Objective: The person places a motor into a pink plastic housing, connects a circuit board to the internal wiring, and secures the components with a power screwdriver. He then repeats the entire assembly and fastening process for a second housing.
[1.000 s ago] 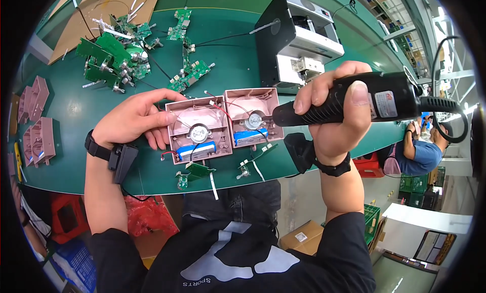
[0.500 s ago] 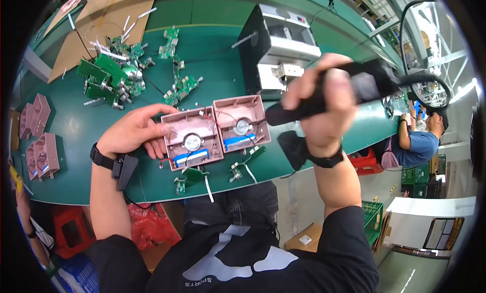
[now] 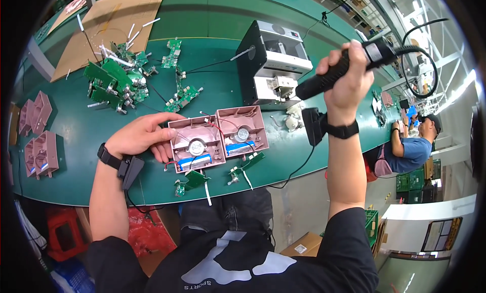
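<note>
My left hand [image 3: 147, 136] grips the left edge of a pink plastic housing [image 3: 176, 147], thumb on its rim. Inside lie a round silver speaker-like part [image 3: 196, 148] and a blue battery [image 3: 194, 161] with thin wires. Against its right side stands a second pink housing [image 3: 260, 127] with the same contents. Green circuit boards [image 3: 196, 178] lie at their near sides, white strips hanging from them. Raised at the right, my right hand [image 3: 350, 83] is wrapped round a black corded electric screwdriver [image 3: 326, 81]. Its front end points down-left, beside a black-and-silver screw feeder [image 3: 281, 60].
A heap of green circuit boards [image 3: 114, 80] with wires lies at the far left, with more boards [image 3: 183, 97] beside it. Further pink housings [image 3: 41, 154] stand on the left of the green table [image 3: 101, 184]. At the right a co-worker [image 3: 407, 151] sits along the table.
My right hand has moved the electric screwdriver up and away from over the right housing, toward the screw feeder. The left hand keeps its hold on the left housing.
</note>
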`<state>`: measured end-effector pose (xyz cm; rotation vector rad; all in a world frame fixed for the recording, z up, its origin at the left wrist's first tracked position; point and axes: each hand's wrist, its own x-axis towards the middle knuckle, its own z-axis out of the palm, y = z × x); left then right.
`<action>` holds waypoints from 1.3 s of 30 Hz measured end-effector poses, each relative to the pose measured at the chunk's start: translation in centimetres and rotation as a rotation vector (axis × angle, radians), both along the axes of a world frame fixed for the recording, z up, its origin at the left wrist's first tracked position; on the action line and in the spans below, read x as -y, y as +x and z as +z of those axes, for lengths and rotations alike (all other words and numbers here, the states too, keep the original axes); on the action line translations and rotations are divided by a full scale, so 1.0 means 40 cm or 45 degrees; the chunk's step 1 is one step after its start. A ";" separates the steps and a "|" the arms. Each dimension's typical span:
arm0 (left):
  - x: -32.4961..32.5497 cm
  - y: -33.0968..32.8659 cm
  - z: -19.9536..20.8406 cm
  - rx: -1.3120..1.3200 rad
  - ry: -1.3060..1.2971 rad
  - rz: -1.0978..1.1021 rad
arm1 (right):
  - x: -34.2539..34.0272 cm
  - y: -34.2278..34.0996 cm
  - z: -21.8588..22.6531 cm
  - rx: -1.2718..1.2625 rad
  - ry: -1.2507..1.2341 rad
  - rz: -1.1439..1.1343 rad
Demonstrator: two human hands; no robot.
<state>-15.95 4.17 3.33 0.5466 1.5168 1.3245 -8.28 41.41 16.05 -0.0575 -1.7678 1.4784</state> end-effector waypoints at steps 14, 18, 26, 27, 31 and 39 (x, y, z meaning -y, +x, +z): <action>-0.007 -0.003 0.004 -0.005 -0.006 -0.018 | 0.230 0.126 -0.090 -0.063 -0.173 0.775; -0.004 -0.004 -0.001 -0.001 0.018 -0.041 | 0.237 0.121 -0.113 -0.055 -0.218 0.783; -0.004 -0.001 0.001 0.018 -0.003 -0.033 | 0.243 0.116 -0.144 0.094 -0.078 0.749; -0.005 -0.003 0.005 0.014 0.000 -0.024 | 0.245 0.113 -0.141 0.099 -0.061 0.742; -0.008 -0.003 0.011 0.005 -0.001 -0.013 | 0.248 0.099 -0.132 0.104 -0.028 0.662; -0.026 0.016 0.015 0.031 0.002 -0.014 | 0.112 0.145 0.001 -0.225 -0.210 0.504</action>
